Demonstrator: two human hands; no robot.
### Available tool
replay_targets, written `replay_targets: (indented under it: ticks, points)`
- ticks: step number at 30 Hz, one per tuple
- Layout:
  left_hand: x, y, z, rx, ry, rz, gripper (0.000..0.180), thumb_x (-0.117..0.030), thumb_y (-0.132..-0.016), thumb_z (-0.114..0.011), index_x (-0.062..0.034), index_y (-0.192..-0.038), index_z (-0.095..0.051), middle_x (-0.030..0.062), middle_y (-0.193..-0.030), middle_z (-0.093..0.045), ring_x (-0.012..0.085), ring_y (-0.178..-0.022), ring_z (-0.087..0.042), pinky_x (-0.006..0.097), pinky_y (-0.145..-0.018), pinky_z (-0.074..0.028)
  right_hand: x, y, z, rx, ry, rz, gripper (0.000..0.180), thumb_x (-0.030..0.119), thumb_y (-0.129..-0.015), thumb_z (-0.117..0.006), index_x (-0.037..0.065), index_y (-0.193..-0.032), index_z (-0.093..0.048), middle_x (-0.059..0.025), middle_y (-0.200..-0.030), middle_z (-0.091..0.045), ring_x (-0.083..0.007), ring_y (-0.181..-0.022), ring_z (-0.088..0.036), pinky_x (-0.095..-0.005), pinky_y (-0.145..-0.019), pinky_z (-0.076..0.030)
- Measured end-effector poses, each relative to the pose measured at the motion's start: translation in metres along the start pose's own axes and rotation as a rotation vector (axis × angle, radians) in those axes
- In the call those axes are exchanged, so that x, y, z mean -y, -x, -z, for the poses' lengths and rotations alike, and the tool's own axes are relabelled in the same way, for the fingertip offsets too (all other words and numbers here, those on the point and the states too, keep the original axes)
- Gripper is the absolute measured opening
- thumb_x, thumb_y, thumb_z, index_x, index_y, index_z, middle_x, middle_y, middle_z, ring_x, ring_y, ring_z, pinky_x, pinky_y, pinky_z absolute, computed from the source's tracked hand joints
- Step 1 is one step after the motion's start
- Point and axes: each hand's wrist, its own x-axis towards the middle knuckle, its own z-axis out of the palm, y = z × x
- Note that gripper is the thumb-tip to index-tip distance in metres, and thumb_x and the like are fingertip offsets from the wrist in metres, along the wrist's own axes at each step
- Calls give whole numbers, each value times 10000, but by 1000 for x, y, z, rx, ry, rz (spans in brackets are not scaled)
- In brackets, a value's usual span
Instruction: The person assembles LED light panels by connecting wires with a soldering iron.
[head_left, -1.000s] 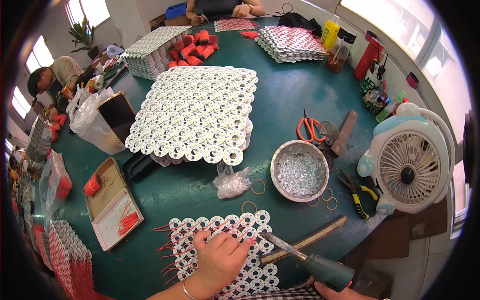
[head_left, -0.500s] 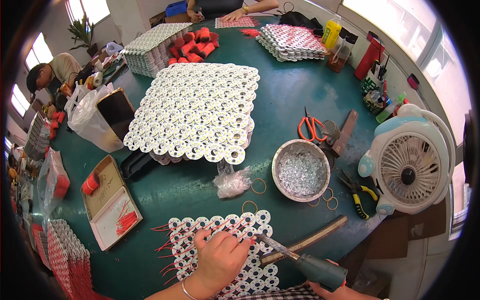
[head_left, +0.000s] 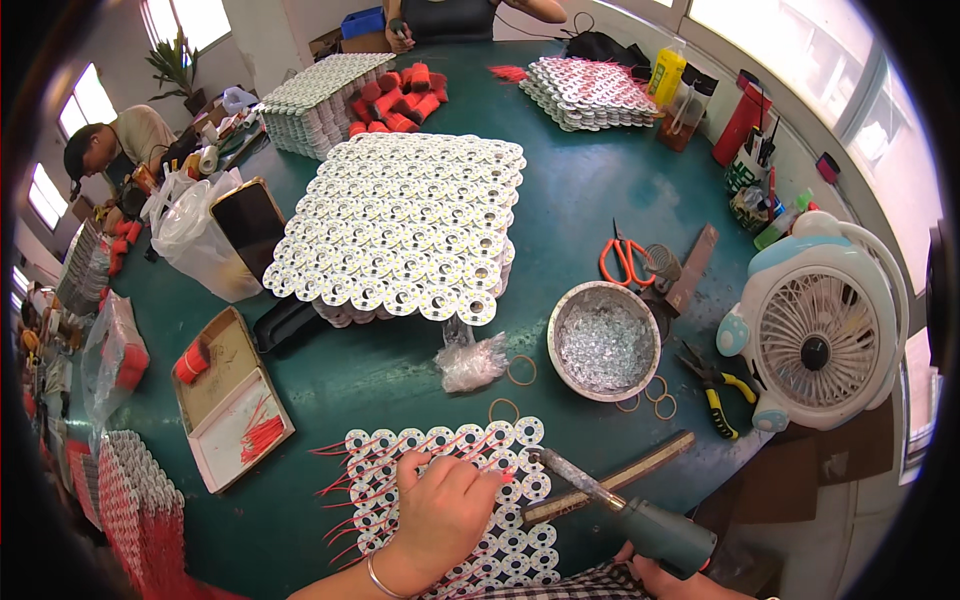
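A panel of round white circuit boards (head_left: 515,542) joined in rows lies at the near edge of the table, with thin red wires (head_left: 340,487) across it and sticking out on its left side. My left hand (head_left: 445,510) rests over the panel, fingers closed, pinching a thin red wire at the fingertips; the fingers partly hide it. My right hand (head_left: 650,575), mostly hidden beneath the handle, grips a green-handled soldering iron (head_left: 665,538). The iron's metal tip points left and hovers by the panel's upper right boards, apart from my left fingertips.
A wooden strip (head_left: 610,478) lies beside the panel. Beyond are a bowl of small clear pieces (head_left: 605,345), orange scissors (head_left: 627,258), pliers (head_left: 722,392) and a fan (head_left: 815,330). A tall stack of boards (head_left: 395,225) stands mid-table; a cardboard box (head_left: 215,395) sits left. Two people work farther off.
The soldering iron has moved right and slightly away from my left fingertips. My left hand stays nearly in place. Across the table, the person's hand has lifted and the panel there is gone from view.
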Motion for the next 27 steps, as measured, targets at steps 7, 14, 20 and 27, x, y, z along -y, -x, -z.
replay_targets:
  ticks: [7, 14, 20, 27]
  points:
    - [-8, 6, 17, -53, -34, 4, 110, -144, -669, -631, -161, -777, -630, -53, -666, -472, 120, -733, -494, 383, -788, -276, -13, 15, 4, 31, -96, -96, 317, 40, -693, -694, -49, -966, -561, -164, -966, -605, -274, -844, -601, -339, -748, -462]
    - [-9, 15, 11, 10, -43, 5, 107, -166, -675, -637, -172, -782, -638, -55, -653, -460, 116, -736, -492, 389, -800, -264, -1, 15, 5, 38, -155, -172, 380, 48, -690, -701, -51, -1017, -535, -164, -984, -604, -229, -878, -602, -328, -747, -468]
    - [-8, 19, 12, 18, -55, 6, 107, -170, -667, -638, -167, -773, -634, -50, -653, -460, 119, -737, -498, 401, -798, -264, 6, 9, 8, 118, -160, -201, 403, 34, -686, -695, -57, -1037, -519, -164, -991, -604, -229, -881, -603, -328, -752, -468]
    - [-7, 19, 12, 23, -45, 20, 107, -169, -663, -634, -153, -769, -630, -40, -661, -465, 125, -739, -504, 408, -795, -264, 11, 4, 7, 159, -174, -204, 412, 40, -681, -700, -57, -1038, -519, -161, -973, -612, -222, -894, -605, -323, -765, -465]
